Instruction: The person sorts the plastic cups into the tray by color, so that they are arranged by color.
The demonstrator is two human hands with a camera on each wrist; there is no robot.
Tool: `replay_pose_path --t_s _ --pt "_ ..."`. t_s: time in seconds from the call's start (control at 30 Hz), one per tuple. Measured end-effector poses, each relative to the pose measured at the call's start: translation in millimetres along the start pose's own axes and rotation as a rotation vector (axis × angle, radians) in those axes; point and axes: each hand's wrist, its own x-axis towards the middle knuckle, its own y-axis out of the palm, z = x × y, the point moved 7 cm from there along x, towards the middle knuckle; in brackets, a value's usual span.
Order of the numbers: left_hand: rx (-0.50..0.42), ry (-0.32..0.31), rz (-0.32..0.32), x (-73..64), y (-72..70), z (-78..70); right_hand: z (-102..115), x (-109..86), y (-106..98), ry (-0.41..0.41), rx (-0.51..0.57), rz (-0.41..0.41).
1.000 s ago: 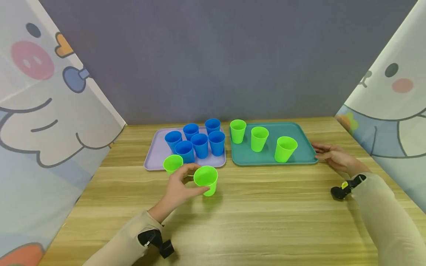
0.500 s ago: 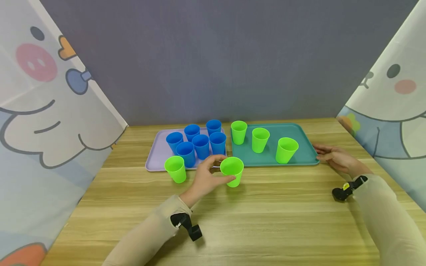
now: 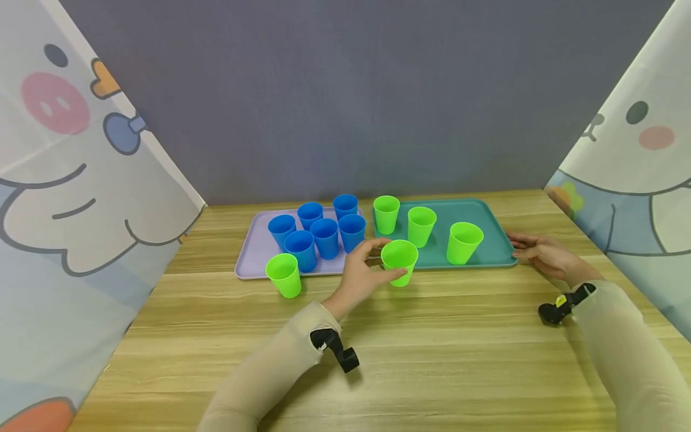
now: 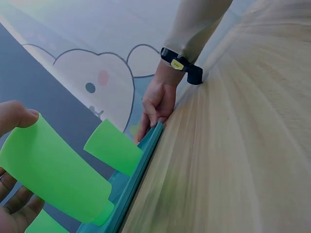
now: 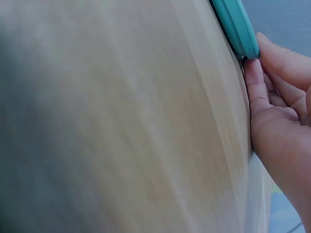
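Observation:
My left hand (image 3: 364,279) holds a light green cup (image 3: 400,264) upright between thumb and fingers, in front of the near edge of the teal tray (image 3: 486,255). The left wrist view shows the held cup (image 4: 53,170) close up, with the thumb on its rim side and fingers behind it. Three other green cups stand on the teal tray, one (image 3: 464,243) towards its right. At that tray's right end, my right hand (image 3: 547,258) pinches the near corner; in the right wrist view thumb and fingers meet the tray's rim (image 5: 238,29).
A lilac tray (image 3: 248,258) bearing several blue cups (image 3: 300,251) stands left of the teal tray. One more green cup (image 3: 284,275) stands on the wooden table (image 3: 432,360) by its front edge. A grey wall (image 3: 345,102) rises behind, with printed cloth on both sides.
My left hand has carried the green cup to the right and away from me, from before the lilac tray to the teal tray's front edge. The right hand stays at the tray corner.

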Motion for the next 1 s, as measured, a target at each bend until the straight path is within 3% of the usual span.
replay_pose_path --t_s 0.43,0.77,1.0 --pt "0.017 0.014 -0.054 30.8 23.9 8.6 2 0.4 1 -0.017 0.035 0.014" --pt "0.026 -0.062 -0.102 46.3 45.8 22.2 0 0.2 -1 -0.002 0.028 0.008" --pt "0.067 -0.063 -0.135 54.4 54.1 28.4 0 0.2 0 -0.002 0.033 0.014"
